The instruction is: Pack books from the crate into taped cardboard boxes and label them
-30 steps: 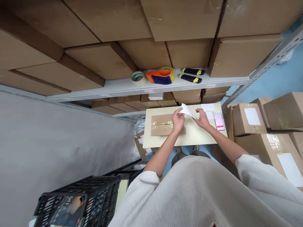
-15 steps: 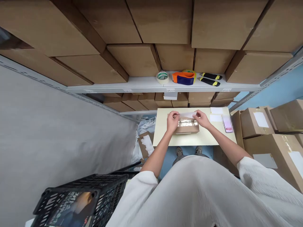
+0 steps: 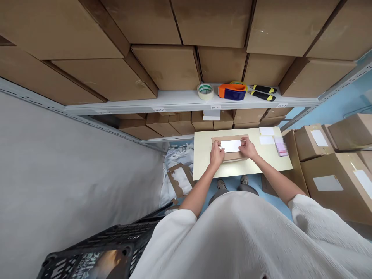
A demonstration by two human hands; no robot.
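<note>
A small brown cardboard box (image 3: 232, 156) lies on the pale yellow table in front of me. Over its top face is a white paper label (image 3: 231, 146), held level between my two hands. My left hand (image 3: 216, 152) pinches the label's left end, its fingers closed at the box's left side. At the right end, my right hand (image 3: 248, 148) grips the label between thumb and fingers. Whether the label touches the box all over cannot be made out. Shiny clear tape (image 3: 220, 144) shows beside the label's left end.
The shelf edge (image 3: 186, 104) runs above the table (image 3: 203, 164), with a tape roll (image 3: 205, 92), an orange-and-blue tape dispenser (image 3: 232, 92) and black-yellow cutters (image 3: 263, 93). White slips (image 3: 266, 135) lie at the table's right. Large cartons (image 3: 334, 186) stand right; a black crate (image 3: 116, 248) stands lower left.
The label has come down from the box's far edge toward me and now lies flat over the taped top. Both hands moved with it, and my view shifted slightly.
</note>
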